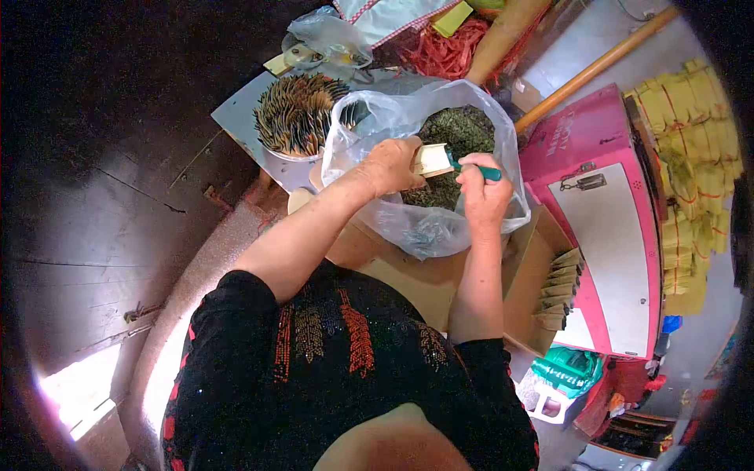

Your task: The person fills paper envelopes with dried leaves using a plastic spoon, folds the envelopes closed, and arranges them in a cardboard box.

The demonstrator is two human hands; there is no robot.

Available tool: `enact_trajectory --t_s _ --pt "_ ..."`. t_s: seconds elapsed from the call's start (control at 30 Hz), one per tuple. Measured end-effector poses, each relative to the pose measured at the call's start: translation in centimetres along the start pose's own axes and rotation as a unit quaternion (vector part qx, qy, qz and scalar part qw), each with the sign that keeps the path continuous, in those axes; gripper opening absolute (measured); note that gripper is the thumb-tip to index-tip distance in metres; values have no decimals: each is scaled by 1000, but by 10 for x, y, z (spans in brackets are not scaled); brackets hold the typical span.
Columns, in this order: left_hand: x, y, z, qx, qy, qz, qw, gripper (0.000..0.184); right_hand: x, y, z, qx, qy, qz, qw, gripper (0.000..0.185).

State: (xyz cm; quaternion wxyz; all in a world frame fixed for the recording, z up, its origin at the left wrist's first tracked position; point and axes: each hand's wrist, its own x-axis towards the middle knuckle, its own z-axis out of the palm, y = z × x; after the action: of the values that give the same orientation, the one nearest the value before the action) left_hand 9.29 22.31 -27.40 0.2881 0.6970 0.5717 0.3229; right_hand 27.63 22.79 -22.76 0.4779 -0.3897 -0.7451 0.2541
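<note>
My left hand (393, 166) grips a small cream-coloured paper packet (433, 160), its open end turned to the right. In my right hand (484, 196) is a small tool with a green handle (491, 173); its tip meets the packet's open end and its kind is hidden. Both hands are over a clear plastic bag (420, 235), which lies open around a heap of dark green, dried, crumbled leaf material (459, 129).
Left of the bag, a round container holds many pointed brownish pieces (298, 114). A cardboard box (525, 302) with a row of folded brown packets (561, 290) stands at right. Beyond are a pink and white cabinet (609, 235), yellow bundles (691, 141) and a wooden pole (597, 67).
</note>
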Motion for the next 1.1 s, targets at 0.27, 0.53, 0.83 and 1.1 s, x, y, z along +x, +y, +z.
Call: enact_trajectory --t_s 0.27,0.53,0.83,1.1 --pt "0 2 -1 5 -19 -13 1000 50 14 18 -38 46 167 99 980 13" --pt "-1 2 -2 11 -10 -7 1000 51 -1 79 8 90 105 248 959 15" --pt "1 1 0 16 -22 -10 1000 54 10 57 -34 157 241 279 916 18" --pt "1 2 -1 9 -15 -4 1000 50 10 16 -32 194 182 220 938 14"
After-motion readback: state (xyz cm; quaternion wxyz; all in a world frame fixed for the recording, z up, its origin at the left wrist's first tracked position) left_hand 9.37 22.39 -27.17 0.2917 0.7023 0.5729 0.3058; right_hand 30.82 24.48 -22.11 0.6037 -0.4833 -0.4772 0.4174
